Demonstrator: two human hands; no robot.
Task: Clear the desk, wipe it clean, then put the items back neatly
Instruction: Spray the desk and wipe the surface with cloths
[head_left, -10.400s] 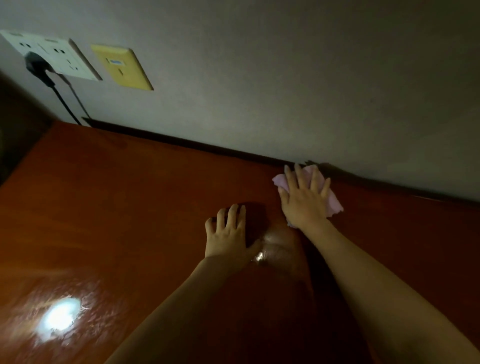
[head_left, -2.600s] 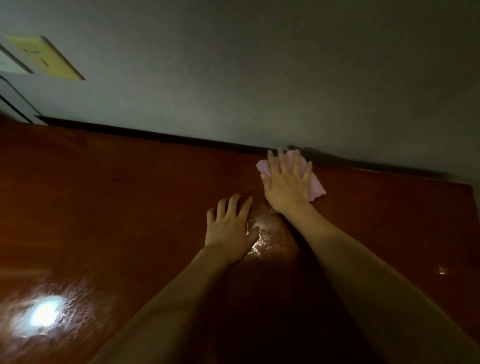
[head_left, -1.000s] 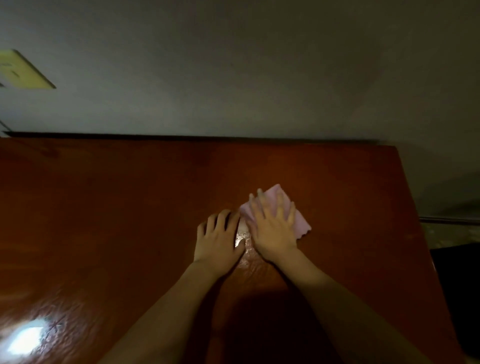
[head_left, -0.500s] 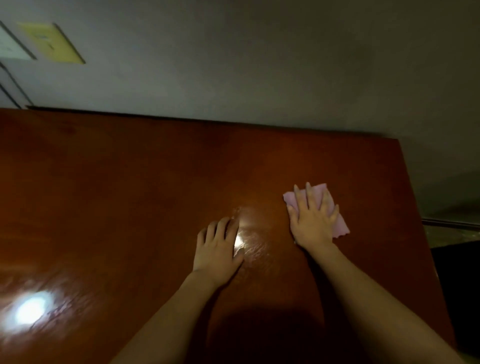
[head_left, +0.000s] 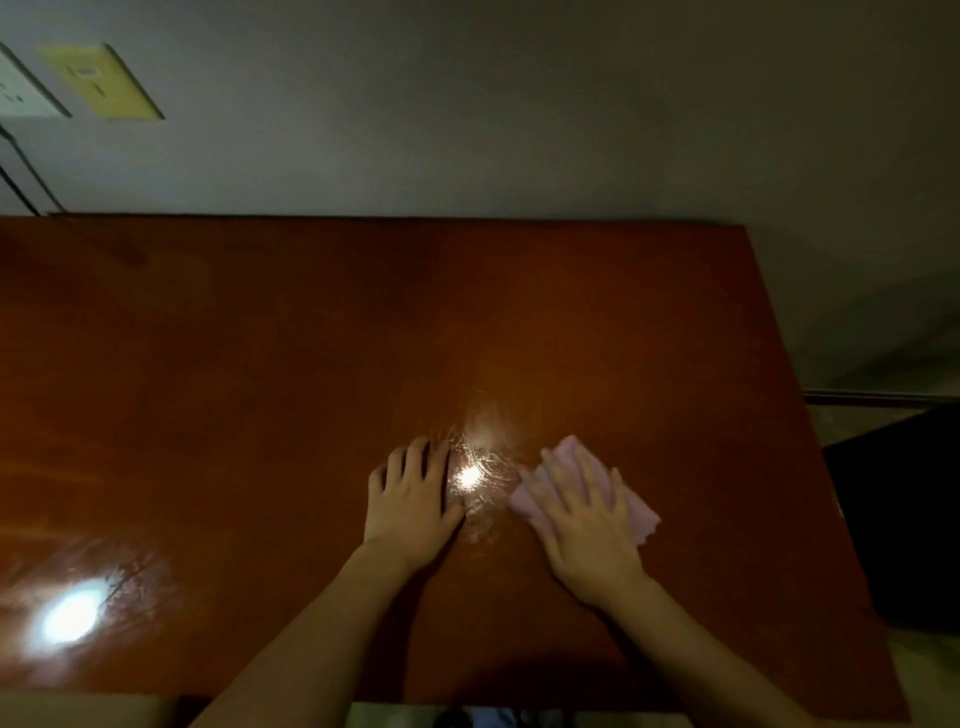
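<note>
Toward the near edge of the tabletop (head_left: 260, 364), right of its middle, both hands lie palm down on the dark reddish wood. The left hand (head_left: 410, 501) rests flat with its fingers straight and close together, pointing toward the far edge, and it holds nothing; its forearm runs back over the near edge. Just to its right, apart from it, the right hand (head_left: 587, 525) presses flat on a pink cloth (head_left: 641, 514), fingers straight and slightly spread, angled a little toward the far left. The hand is blurred. The cloth lies on the wood under the palm and fingers, and its corners show past the fingertips and on the side toward the right edge. Between the two hands a small bright glare (head_left: 470, 475) sits on the shiny surface, with faint curved streaks around it. A larger glare (head_left: 67, 618) shows near the near left corner.

On the grey wall (head_left: 519, 104) beyond the far edge, near the far left corner, hang a yellow plate (head_left: 101, 83) and, beside it, a white socket plate (head_left: 21, 88) cut off by the frame. The marks on both plates are too small and dim to read. Thin dark cables (head_left: 23, 171) run down the wall below the socket plate.
</note>
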